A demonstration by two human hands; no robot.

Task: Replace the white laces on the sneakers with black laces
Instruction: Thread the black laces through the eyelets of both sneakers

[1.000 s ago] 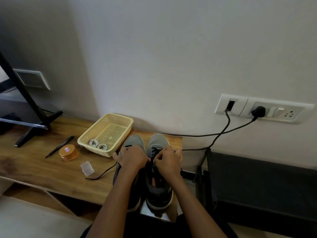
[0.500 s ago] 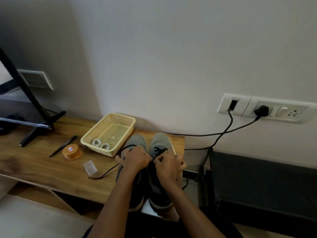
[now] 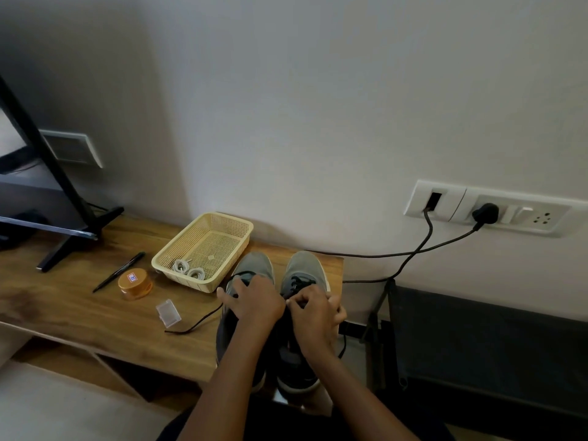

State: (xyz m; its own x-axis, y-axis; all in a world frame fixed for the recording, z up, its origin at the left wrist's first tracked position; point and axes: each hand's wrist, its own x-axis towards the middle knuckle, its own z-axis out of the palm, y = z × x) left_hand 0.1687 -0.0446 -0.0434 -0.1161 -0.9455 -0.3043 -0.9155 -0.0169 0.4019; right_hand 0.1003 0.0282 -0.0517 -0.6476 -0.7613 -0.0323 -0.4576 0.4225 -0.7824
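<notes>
Our right hand [image 3: 315, 313] pinches the thin black lace [image 3: 297, 281] on the right grey fabric sneaker [image 3: 302, 265]. Our left hand [image 3: 254, 303] covers the left grey fabric sneaker [image 3: 254, 265], and we cannot tell its grip.

No text, brand, number or sign can be read at this resolution. The only printed label in view is a small rectangular sticker [image 3: 132, 277] on the lid of the orange round container [image 3: 136, 287], which stands on the tabletop [image 3: 79, 313]. The sticker shows a blue field inside a red and white border. Its characters are too small and blurred to make out.
</notes>
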